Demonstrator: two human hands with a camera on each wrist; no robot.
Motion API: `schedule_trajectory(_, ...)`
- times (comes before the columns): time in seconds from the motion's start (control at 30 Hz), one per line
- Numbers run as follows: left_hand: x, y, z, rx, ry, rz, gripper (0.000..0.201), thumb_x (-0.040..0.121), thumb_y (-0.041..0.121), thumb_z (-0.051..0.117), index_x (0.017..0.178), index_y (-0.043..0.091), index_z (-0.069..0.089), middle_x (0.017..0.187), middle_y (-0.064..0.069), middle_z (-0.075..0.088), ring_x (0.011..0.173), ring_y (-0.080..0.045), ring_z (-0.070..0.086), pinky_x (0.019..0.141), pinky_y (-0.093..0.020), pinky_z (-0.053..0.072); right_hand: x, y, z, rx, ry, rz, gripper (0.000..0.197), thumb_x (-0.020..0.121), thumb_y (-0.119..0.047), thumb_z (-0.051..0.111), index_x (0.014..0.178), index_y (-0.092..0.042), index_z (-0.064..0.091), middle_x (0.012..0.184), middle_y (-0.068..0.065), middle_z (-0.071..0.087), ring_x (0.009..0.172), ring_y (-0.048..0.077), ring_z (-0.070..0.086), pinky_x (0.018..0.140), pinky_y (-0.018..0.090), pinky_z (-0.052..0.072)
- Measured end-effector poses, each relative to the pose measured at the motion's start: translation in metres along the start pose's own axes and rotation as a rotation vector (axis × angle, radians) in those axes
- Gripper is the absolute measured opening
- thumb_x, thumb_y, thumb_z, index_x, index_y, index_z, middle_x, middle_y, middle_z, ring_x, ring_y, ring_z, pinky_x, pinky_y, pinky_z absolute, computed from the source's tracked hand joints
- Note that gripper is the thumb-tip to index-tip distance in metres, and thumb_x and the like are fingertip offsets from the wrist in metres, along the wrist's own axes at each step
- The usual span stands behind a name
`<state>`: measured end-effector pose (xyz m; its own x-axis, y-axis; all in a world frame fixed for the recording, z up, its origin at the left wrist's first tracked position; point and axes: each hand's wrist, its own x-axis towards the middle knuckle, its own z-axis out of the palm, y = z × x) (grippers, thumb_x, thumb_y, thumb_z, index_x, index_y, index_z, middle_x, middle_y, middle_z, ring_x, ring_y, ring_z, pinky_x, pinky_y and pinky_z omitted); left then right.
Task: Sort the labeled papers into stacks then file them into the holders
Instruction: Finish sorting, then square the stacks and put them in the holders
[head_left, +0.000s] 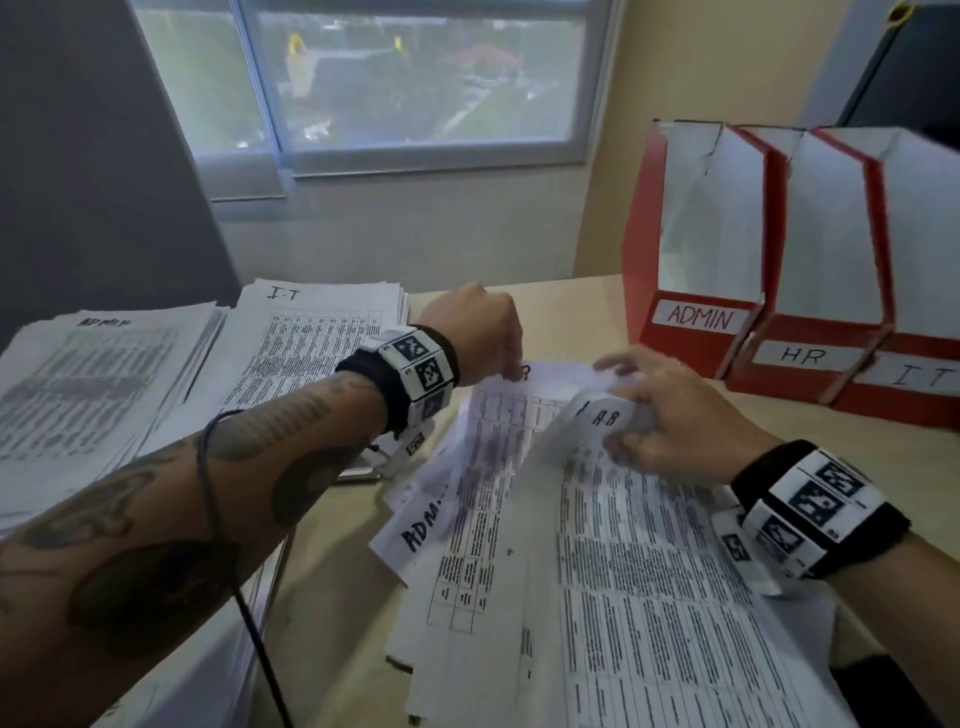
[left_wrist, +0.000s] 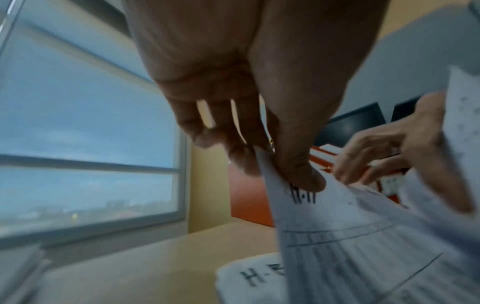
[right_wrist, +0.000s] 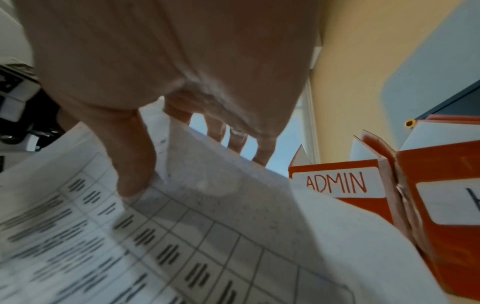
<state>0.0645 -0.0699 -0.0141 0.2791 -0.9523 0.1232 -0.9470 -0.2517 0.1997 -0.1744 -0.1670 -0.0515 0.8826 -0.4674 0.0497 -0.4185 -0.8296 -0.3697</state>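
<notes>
A fanned pile of printed papers (head_left: 597, 597) lies on the desk in front of me. My left hand (head_left: 511, 366) pinches the top edge of one sheet (left_wrist: 324, 236) between thumb and fingers, its written label partly under the thumb. My right hand (head_left: 623, 405) grips the curled-back top of the upper sheets (right_wrist: 233, 205), marked H-R; the thumb (right_wrist: 135, 176) lies on the printed side, the fingers behind. A sheet marked ADMIN (head_left: 426, 525) sticks out at the pile's left. Red holders labelled ADMIN (head_left: 696, 317), HR (head_left: 802, 356) and IT (head_left: 919, 376) stand at the right.
Two sorted stacks sit at the left: one marked ADMIN (head_left: 88, 395) and one marked I-T (head_left: 311, 332). Another H-R sheet (left_wrist: 249, 275) lies flat under the pinched one. A window (head_left: 405, 78) and wall stand behind the desk (head_left: 571, 296). A black cable (head_left: 249, 613) hangs along my left forearm.
</notes>
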Motion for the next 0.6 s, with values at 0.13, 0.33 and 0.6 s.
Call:
schedule_trajectory(0.13,0.001,0.020,-0.002,-0.105,-0.076,0.112,0.015,0.087,0.015,0.073,0.084,0.027,0.082,0.076,0.013,0.074,0.076,-0.006,0.063,0.087,-0.030,0.056,0.010,-0.007,-0.003,-0.045,0.141,-0.103,0.006,0.081,-0.021,0.083,0.085,-0.026,0.081,0.150,-0.017,0.051,0.132,0.009,0.049,0.105,0.039,0.041)
schedule_trajectory(0.33,-0.003,0.021,-0.008,-0.447,-0.106,0.171,0.051,0.069,0.024,0.096,0.110,0.030,0.067,0.068,0.011,0.075,0.063,0.005,0.068,0.067,-0.015,0.051,0.007,-0.001,0.004,0.016,0.282,-0.129,0.022,0.072,0.003,0.084,0.075,-0.018,0.077,0.069,-0.007,0.071,0.063,0.014,0.066,0.058,0.042,0.057)
schedule_trajectory(0.6,0.003,-0.025,0.029,0.106,-0.469,-0.067,0.057,0.068,0.061,0.089,0.114,0.032,0.072,0.101,0.010,0.073,0.094,-0.016,0.069,0.096,-0.043,0.058,-0.016,0.008,-0.016,0.203,0.254,-0.117,0.045,0.076,0.013,0.080,0.097,-0.026,0.074,0.078,0.002,0.067,0.062,0.014,0.057,0.060,0.034,0.052)
